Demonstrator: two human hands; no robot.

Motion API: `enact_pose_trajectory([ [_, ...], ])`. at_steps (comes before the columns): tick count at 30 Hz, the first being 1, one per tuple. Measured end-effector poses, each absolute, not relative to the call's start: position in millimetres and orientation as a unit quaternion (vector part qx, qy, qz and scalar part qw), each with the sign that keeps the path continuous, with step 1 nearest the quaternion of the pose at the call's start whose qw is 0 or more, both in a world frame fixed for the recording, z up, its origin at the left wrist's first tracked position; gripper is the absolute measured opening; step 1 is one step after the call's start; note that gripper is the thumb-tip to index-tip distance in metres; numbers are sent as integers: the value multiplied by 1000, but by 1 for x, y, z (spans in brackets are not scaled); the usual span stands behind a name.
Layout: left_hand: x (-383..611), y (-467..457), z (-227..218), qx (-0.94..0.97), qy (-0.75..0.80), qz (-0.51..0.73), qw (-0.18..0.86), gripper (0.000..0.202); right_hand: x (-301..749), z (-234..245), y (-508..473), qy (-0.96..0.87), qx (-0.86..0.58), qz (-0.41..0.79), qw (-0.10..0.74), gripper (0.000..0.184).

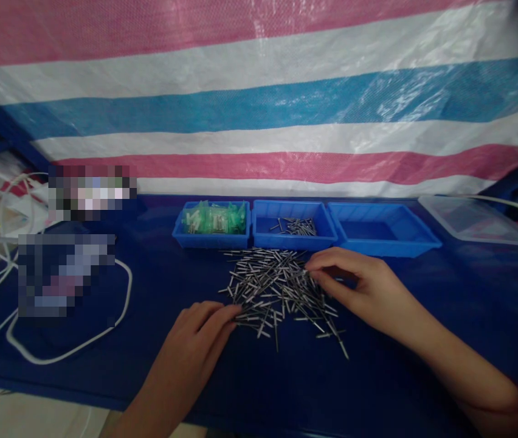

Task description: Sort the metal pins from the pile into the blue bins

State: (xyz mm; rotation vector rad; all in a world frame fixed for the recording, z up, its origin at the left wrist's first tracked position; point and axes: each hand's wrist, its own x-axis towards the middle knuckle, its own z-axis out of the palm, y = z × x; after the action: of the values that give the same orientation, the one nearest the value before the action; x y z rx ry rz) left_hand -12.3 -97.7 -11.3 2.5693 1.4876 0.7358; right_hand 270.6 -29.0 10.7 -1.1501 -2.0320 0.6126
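A loose pile of silver blind rivets (277, 283) with long thin stems lies on the blue tabletop. At the pile's upper right, my right hand (368, 289) pinches a rivet (304, 271) between thumb and forefinger. My left hand (204, 331) rests against the pile's lower left edge, its fingers pressed together; whatever they grip is hidden. Just behind the pile stands a blue bin (294, 241) with some rivets in its right part. To its left, another blue bin (211, 241) holds green-tinted plastic bags of small pale parts.
A third blue bin (384, 246), with its floor bare, stands on the right, near a clear plastic lid (478, 222). White cable (127, 298) loops over the left of the table (158, 274), beside blurred-out items. A striped plastic sheet (259, 109) hangs behind.
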Motion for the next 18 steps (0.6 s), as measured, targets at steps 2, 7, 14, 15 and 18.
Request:
enact_pose_trajectory([
  [2,-13,-97,-13,834,492,246,43,26,277,12,-27,-794,-453,238,328,11],
  [7,-16,-97,-12,822,496,275,56,21,299,24,-23,-852,-426,178,248,17],
  [14,10,-84,12,705,548,322,315,14,275,35,-39,-822,-423,239,296,14],
  [15,17,-79,15,669,553,330,372,15,265,35,-42,-813,-417,256,316,14],
  [18,37,-64,19,586,519,378,494,20,239,32,-48,-763,-419,303,388,16],
])
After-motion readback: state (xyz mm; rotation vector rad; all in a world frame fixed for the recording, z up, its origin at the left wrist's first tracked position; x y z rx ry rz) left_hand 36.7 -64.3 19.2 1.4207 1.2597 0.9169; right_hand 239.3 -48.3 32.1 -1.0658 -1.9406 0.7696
